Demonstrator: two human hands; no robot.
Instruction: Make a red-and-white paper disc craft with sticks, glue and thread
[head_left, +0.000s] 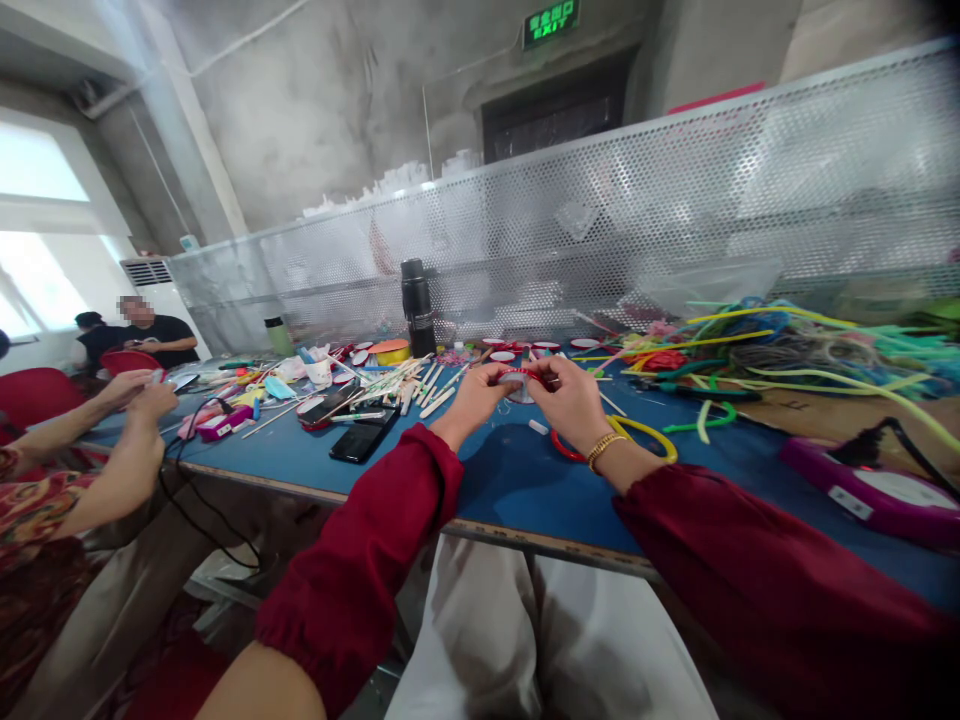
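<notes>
"Where does the red strip [521,371] lie?"
"Right of the black flask [418,310], its length running crosswise, pinched by both the left hand [480,396], nearer the flask, and the right hand [568,400], farther."

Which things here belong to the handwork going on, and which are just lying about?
In the work, it seems:
the left hand
the right hand
the small red piece held between their fingertips

Probably just lying about:
the black phone
the black flask
the green bottle
</notes>
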